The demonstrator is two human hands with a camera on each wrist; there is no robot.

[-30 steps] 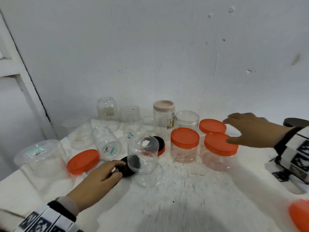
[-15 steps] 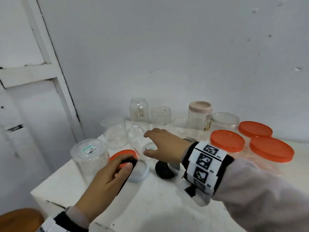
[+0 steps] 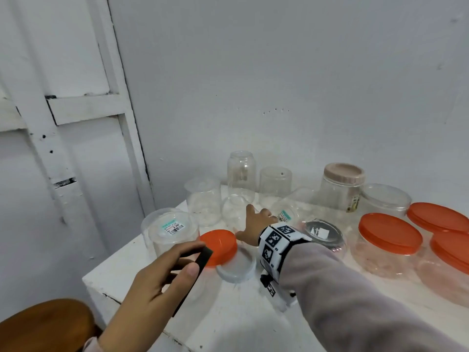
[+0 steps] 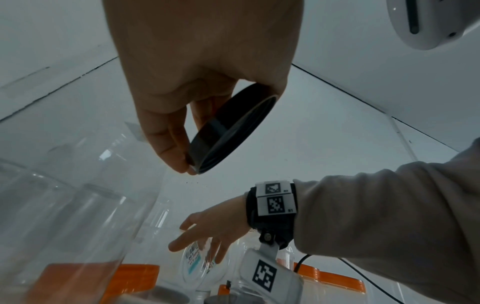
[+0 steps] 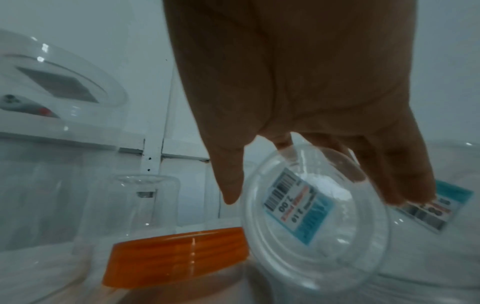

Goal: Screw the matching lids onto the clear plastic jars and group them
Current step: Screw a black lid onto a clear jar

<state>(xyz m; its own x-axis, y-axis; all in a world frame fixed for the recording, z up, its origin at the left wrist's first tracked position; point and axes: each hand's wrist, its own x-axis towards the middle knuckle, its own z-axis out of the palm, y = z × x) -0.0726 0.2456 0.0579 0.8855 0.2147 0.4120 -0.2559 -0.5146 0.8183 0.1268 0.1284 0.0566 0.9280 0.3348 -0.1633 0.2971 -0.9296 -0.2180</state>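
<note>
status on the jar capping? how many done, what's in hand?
Done: three orange-lidded jars grouped at right, plus a beige-lidded jar. In hand: left hand pinches a black lid; right hand reaches onto a tipped clear jar. Left: several uncapped jars and a loose orange lid.

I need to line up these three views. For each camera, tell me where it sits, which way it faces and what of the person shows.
Head: worn high, facing forward and down at the table; both hands show.
Left wrist: looks along the left hand pinching a black lid; the right hand shows beyond.
Right wrist: looks along the right hand at a labelled clear jar on its side.
Shared: all three show the orange lid.
</note>
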